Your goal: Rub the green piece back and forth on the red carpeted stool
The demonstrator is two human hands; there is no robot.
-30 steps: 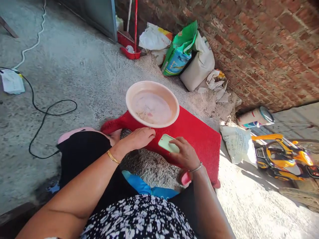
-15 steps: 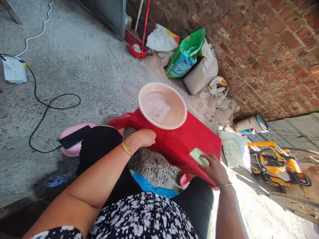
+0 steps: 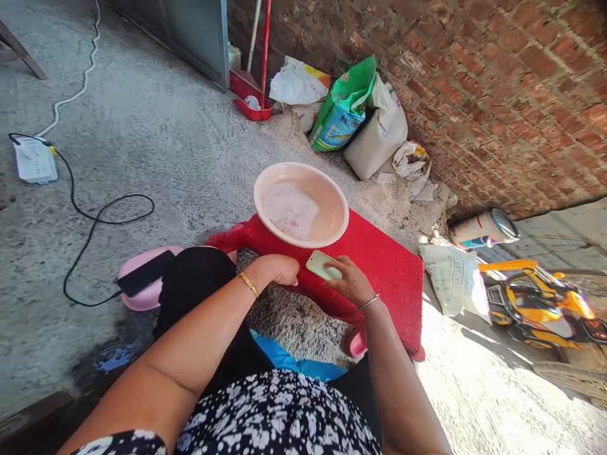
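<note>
On the red cloth-covered low table (image 3: 384,272) stands a pale pink basin (image 3: 344,215) with water in it and a whitish patch at its bottom. My right hand (image 3: 351,281) is closed on a flat, pale green phone case (image 3: 318,262), held just above the cloth near the basin's front rim. To its left, my left hand (image 3: 282,270) hangs at the table's near edge with its fingers curled in; whatever they may hold is hidden. The two hands are close but apart.
A black phone (image 3: 147,273) on a cable lies on a pink oval seat (image 3: 142,300) to the left. A white power strip (image 3: 35,161) rests on the floor. Sacks (image 3: 374,136), a red dustpan (image 3: 253,112) and a bucket (image 3: 484,229) line the brick wall. A yellow toy vehicle (image 3: 535,303) stands right.
My right hand has carried the phone case left across the red cloth, closer to the basin and my left hand. My left hand has hardly moved. The view has shifted slightly.
</note>
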